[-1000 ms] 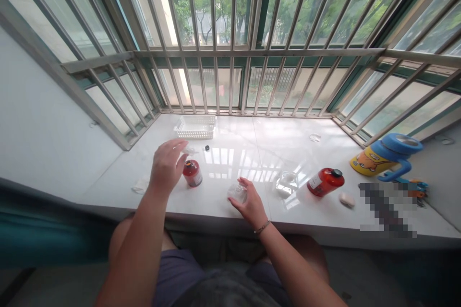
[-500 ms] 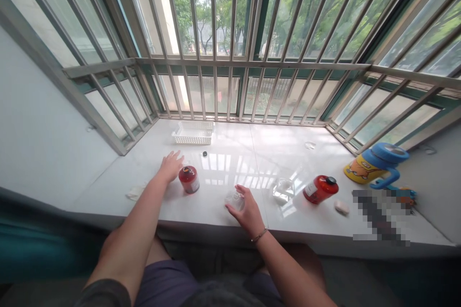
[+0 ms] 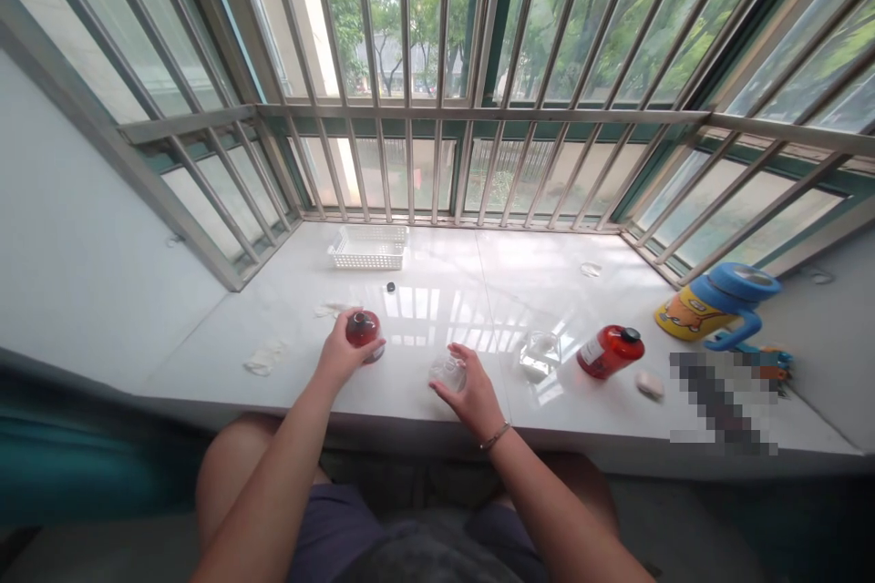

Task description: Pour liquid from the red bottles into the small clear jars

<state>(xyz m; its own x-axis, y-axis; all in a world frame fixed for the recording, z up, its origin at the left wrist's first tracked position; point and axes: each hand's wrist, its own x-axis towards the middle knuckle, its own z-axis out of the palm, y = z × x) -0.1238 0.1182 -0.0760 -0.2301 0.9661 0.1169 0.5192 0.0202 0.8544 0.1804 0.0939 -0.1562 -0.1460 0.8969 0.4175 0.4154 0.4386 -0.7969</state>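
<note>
I sit at a white window sill (image 3: 478, 291). My left hand (image 3: 342, 351) is wrapped round a small red bottle (image 3: 362, 329) that stands upright and uncapped on the sill. My right hand (image 3: 471, 392) curls round a small clear glass jar (image 3: 447, 371) near the front edge. A small black cap (image 3: 390, 287) lies behind the red bottle. A second clear glass jar (image 3: 540, 353) stands to the right, with a capped red bottle (image 3: 611, 351) beyond it.
A white plastic basket (image 3: 369, 248) sits at the back by the window bars. A yellow mug with a blue lid and handle (image 3: 717, 305) stands at the far right. Clear wrapper scraps (image 3: 263, 360) lie at the left, and a small white piece (image 3: 649, 384) lies at the right.
My left hand set a clear scrap down behind the red bottle, then drew back and closed round the bottle. My right hand stayed on the glass jar.
</note>
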